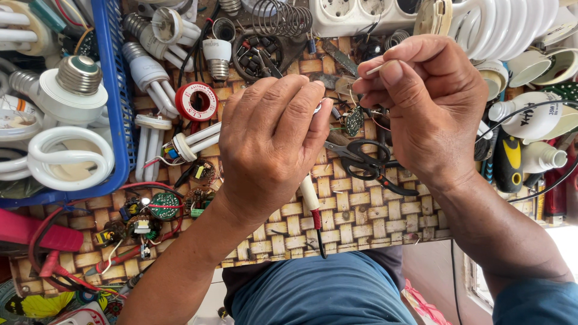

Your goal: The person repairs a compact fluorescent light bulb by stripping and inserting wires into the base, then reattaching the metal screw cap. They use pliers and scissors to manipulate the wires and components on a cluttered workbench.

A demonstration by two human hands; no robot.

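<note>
Your left hand is curled in a closed grip around a slim cream tool with a red band, whose tip your knuckles hide. Just right of it, your right hand pinches a thin pale stick between thumb and forefinger. Below that hand, black-handled scissors lie on the woven cane worktop. Left of the scissors sit white glass spiral bulbs, partly cut off, in a blue plastic basket.
</note>
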